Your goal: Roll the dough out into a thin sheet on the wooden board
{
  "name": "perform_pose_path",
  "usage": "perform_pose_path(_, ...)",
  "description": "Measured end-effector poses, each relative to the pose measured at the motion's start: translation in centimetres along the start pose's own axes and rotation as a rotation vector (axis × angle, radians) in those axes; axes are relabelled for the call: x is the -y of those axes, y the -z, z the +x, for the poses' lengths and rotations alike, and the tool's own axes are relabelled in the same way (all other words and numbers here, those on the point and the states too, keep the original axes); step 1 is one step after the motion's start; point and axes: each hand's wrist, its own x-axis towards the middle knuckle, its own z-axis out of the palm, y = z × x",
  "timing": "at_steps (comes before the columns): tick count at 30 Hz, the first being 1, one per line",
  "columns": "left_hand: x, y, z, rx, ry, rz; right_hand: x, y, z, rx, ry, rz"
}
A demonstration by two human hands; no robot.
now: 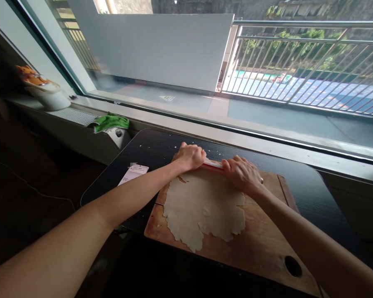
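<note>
A thin, ragged-edged sheet of pale dough (205, 203) lies flat on a wooden cutting board (264, 231). Across the dough's far edge runs a slim white-and-red rolling pin (214, 164); only its middle shows between my hands. My left hand (191, 156) is closed around its left part, fingers curled over. Around the right part my right hand (242, 171) is wrapped, with a ring on one finger. Both ends of the pin are hidden by the hands. A small tear shows in the dough near my left wrist.
The board rests on a black table (311, 194) by a large window. A phone (134, 173) lies left of the board, partly behind my left forearm. On the ledge at left are a green cloth (111, 121) and a white pot (49, 95). The board has a round hole near its right corner.
</note>
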Motion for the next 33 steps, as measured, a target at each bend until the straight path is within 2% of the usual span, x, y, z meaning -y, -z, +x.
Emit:
perform_pose_path(5,-0.3,0.7,1.9,0.126,0.072,-0.013,-0.6,0.4,2.5,0.078,-0.087,0.074)
perform_pose_path(7,-0.3,0.8,1.8,0.145,0.082,-0.022,-0.7,0.4,2.6,0.082,-0.082,0.083)
perform_pose_path(13,-0.3,0.0,-0.2,-0.019,-0.016,0.013,-0.2,-0.8,0.2,-0.056,-0.016,0.031)
perform_pose_path(15,-0.2,0.1,0.7,0.015,0.0,0.021,-0.4,-0.6,0.9,-0.012,-0.046,0.053)
perform_pose_path(19,-0.1,0.6,3.3,0.161,0.103,-0.006,-1.2,0.3,3.5,0.173,-0.109,0.098)
perform_pose_path(21,-0.2,0.8,3.3,0.234,0.124,-0.013,-1.1,0.4,3.5,0.203,-0.112,0.102)
perform_pose_path(23,-0.2,0.8,2.1,0.253,0.105,0.0,-0.8,0.3,2.3,0.155,-0.07,0.094)
perform_pose_path(27,-0.3,0.4,-0.3,0.085,0.059,0.033,0.0,-0.5,0.0,-0.033,-0.019,0.035)
perform_pose_path(29,-0.2,0.5,0.3,0.101,0.067,0.011,-0.1,-0.5,0.5,-0.02,-0.064,0.061)
perform_pose_path(31,-0.2,0.7,1.8,0.179,0.105,-0.017,-0.4,-0.2,2.0,0.054,-0.13,0.114)
perform_pose_path(33,-0.2,0.9,3.1,0.206,0.142,-0.022,-0.6,0.3,3.2,0.1,-0.184,0.152)
